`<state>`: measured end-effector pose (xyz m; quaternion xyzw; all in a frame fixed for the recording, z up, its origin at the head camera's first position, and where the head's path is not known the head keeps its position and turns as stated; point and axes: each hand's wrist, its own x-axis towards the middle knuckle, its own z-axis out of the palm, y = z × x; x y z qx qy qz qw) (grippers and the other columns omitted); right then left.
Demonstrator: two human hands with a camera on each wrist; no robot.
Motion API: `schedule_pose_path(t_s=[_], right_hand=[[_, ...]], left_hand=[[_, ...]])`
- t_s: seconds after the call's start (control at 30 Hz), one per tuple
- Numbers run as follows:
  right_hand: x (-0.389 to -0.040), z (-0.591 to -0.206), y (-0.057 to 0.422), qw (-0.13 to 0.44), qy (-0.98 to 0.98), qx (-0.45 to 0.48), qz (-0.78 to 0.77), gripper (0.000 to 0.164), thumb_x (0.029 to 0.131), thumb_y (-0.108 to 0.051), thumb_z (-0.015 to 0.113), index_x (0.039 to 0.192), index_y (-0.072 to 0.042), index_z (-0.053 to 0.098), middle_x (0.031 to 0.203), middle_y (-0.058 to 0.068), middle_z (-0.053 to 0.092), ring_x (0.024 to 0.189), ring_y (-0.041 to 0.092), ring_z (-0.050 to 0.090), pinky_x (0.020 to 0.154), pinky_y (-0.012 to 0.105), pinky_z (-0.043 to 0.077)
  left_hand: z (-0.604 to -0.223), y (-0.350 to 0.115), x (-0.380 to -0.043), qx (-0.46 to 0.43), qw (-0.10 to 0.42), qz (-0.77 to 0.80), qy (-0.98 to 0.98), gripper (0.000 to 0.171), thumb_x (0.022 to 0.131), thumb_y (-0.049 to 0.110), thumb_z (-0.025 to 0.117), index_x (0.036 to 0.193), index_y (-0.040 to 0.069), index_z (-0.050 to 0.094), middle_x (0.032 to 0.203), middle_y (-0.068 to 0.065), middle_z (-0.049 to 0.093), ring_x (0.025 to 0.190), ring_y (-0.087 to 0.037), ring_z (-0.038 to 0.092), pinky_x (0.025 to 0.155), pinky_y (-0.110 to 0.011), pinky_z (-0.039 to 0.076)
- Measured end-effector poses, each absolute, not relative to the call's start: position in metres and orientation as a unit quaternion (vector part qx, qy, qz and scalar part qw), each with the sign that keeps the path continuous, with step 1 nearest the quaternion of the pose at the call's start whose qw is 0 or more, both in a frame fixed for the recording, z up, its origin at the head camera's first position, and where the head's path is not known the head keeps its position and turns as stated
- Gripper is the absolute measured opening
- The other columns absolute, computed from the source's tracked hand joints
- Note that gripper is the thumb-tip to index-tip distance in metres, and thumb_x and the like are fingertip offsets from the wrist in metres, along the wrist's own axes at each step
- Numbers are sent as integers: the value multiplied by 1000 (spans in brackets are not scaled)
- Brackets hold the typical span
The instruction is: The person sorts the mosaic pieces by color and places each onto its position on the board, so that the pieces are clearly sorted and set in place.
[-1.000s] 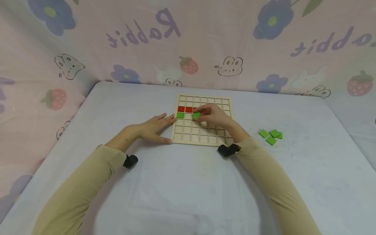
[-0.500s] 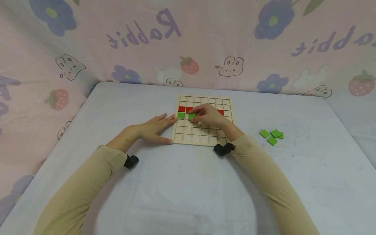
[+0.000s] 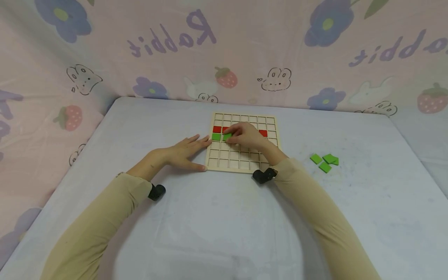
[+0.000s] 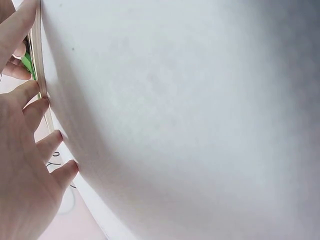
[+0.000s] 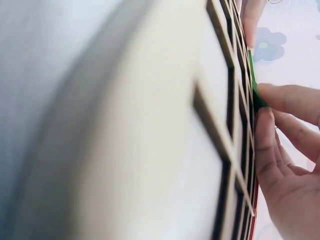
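In the head view a wooden grid board (image 3: 224, 169) lies on the table. My left hand (image 3: 183, 153) rests beside it with fingers spread, fingertips and thumb at the board's left edge. Between thumb and fingertips, my right hand (image 3: 246, 136) pinches a green square tile (image 3: 226, 137) at the second cell of a row. Left of it another green tile (image 3: 216, 137) sits in the first cell. A row of red tiles (image 3: 217, 129) lies just behind, partly hidden by my right hand. In the right wrist view the pinched tile (image 5: 258, 99) appears tilted against the grid.
Several loose green tiles (image 3: 324, 167) lie on the table to the right of the board, some overlapping. A patterned cloth (image 3: 252, 50) hangs behind the white table (image 3: 196, 233). Each wrist carries a small black camera (image 3: 264, 175).
My right hand has moved left with the green tile, from about the third column to the second, uncovering a red tile on the right. My left hand has stayed at the board's edge.
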<state>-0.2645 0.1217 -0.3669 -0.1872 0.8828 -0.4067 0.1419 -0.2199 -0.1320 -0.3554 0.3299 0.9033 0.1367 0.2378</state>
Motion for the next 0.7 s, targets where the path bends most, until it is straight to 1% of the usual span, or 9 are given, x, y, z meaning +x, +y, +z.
schedule_pose_path(t_s=[0.23, 0.4, 0.6, 0.7], right_hand=[[-264, -366, 121, 142, 884, -191, -403, 35, 85, -16, 73, 118, -8, 67, 118, 10, 66, 102, 24, 62, 86, 35, 50], [-263, -366, 124, 143, 875, -183, -425, 33, 86, -15, 72, 117, -8, 68, 115, 9, 67, 102, 22, 62, 89, 35, 49], [-261, -367, 128, 149, 866, -182, -441, 32, 86, -14, 71, 117, -7, 67, 109, 11, 68, 98, 21, 63, 85, 32, 48], [-261, -367, 131, 148, 864, -187, -445, 32, 87, -14, 71, 118, -6, 67, 108, 11, 68, 98, 21, 63, 86, 32, 48]], left_hand=[[-355, -132, -220, 332, 236, 138, 903, 90, 90, 48, 61, 156, 15, 10, 163, -6, 3, 148, -34, -6, 119, -54, 1], [-355, -132, -220, 334, 233, 140, 902, 90, 90, 47, 62, 155, 13, 11, 162, -8, 3, 148, -36, -5, 118, -56, 1], [-354, -132, -219, 332, 234, 144, 902, 89, 90, 46, 62, 155, 13, 11, 162, -9, 3, 148, -37, -5, 118, -57, 1], [-356, -132, -219, 334, 231, 145, 902, 89, 90, 46, 62, 155, 12, 11, 162, -9, 3, 148, -38, -5, 118, -57, 1]])
